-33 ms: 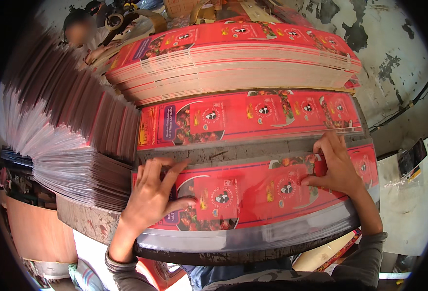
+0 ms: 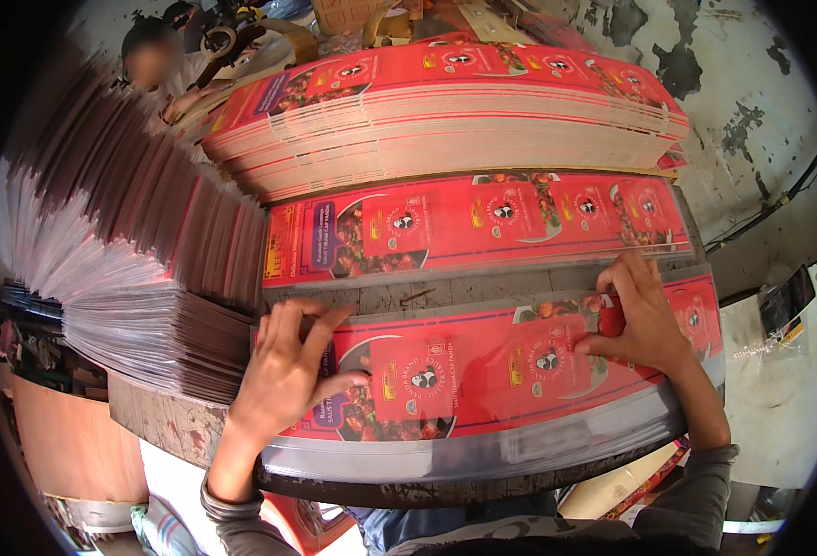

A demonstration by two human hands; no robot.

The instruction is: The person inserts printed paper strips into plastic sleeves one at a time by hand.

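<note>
In front of me lies a long red printed sheet [image 2: 483, 371] with food pictures and round emblems, under or inside clear plastic. Layers of clear plastic [image 2: 483, 454] stick out along its near edge. My left hand [image 2: 288, 366] rests on its left part, thumb stretched apart from the fingers. Over its right part is my right hand [image 2: 635, 315], fingertips bent at the far edge and thumb lying apart on the surface. Both hands look open; whether a fingertip pinches the plastic is hidden. Just beyond lies a second flat red printed sheet [image 2: 455, 222] with a plastic edge.
Farther back stands a tall stack of red printed sheets [image 2: 483, 130]. On the left, a large fanned pile of plastic-covered sheets [image 2: 186, 324] leans beside the dark worn table [image 2: 418, 296]. Another person [image 2: 154, 65] sits at the far left. A peeling wall [image 2: 733, 102] bounds the right.
My left hand has shifted very slightly to the left, its thumb drawing back a little. The right hand stays where it was.
</note>
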